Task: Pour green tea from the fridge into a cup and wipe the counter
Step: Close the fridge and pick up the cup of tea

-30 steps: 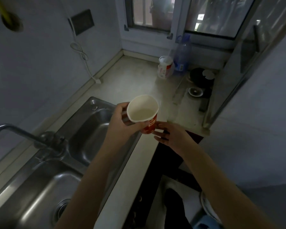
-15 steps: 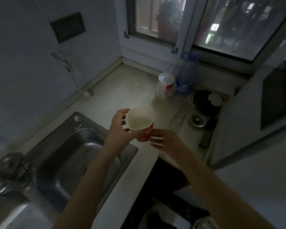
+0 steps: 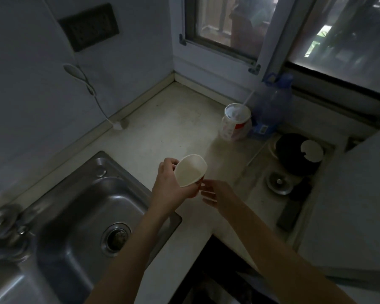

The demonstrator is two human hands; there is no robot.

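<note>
At the centre of the frame, the left hand (image 3: pixel 170 189) grips a paper cup (image 3: pixel 190 170), fingers and thumb wrapped round its side and squeezing it hard enough that the white rim is bent out of round. The cup is tipped, its open mouth facing up toward the camera, and it looks empty, with a strip of red print showing near its base. The right hand (image 3: pixel 215 194) sits just beside the cup's base on the right, fingers loosely spread and holding nothing; whether its fingertips touch the cup cannot be told. Both hands are held above the pale counter (image 3: pixel 162 132), close to the right edge of the steel sink (image 3: pixel 81 216) in the lower left of the frame. In the upper right, by the window (image 3: pixel 228 23), stand a lidded drink cup with a straw (image 3: pixel 236 121) and a blue plastic bottle (image 3: pixel 272 108), and right of them a dark round pot (image 3: pixel 294 154) on a stove. No green tea or fridge is in view, so pouring appears not to have begun. The main risk looks to be the soft cup: a grip this tight could crease the wall, so it may stand unevenly or buckle and spill once filled. Set too near the counter's front edge or the sink rim, it could tip over. The dim light also makes a small spill easy to miss.
</note>
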